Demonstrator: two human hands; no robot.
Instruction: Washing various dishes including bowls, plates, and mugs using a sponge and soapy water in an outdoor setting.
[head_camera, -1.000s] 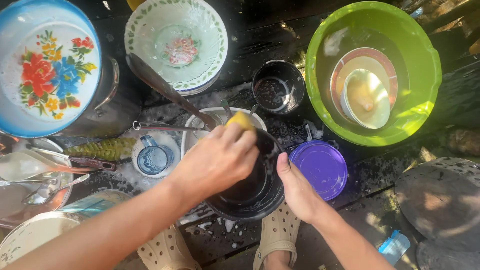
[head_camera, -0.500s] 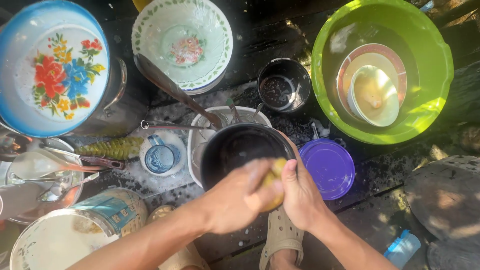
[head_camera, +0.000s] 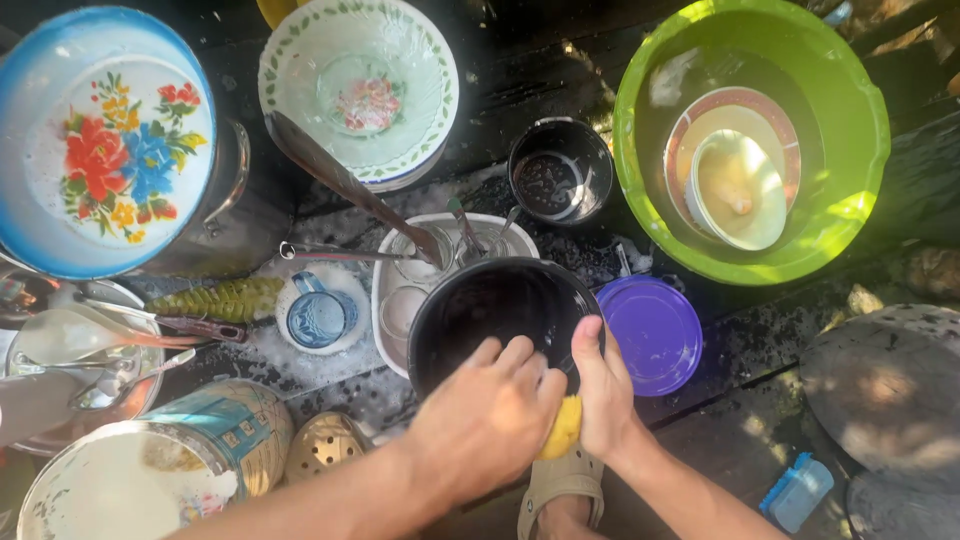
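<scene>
Two bare hands meet at the near rim of a black bowl (head_camera: 497, 318), centre of the frame. Left hand (head_camera: 487, 420), fingers curled, presses a yellow sponge (head_camera: 563, 428) against the rim; right hand (head_camera: 604, 392) grips the rim, thumb up over the edge. Purple lid (head_camera: 652, 333) lies just right; green basin (head_camera: 752, 140) with dishes, upper right.

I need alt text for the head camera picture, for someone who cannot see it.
Seen from above, a left hand presses a yellow sponge to the rim of a black bowl while the right hand steadies it. Around it lie soapy dishes, a purple lid and a green basin of plates.
</scene>
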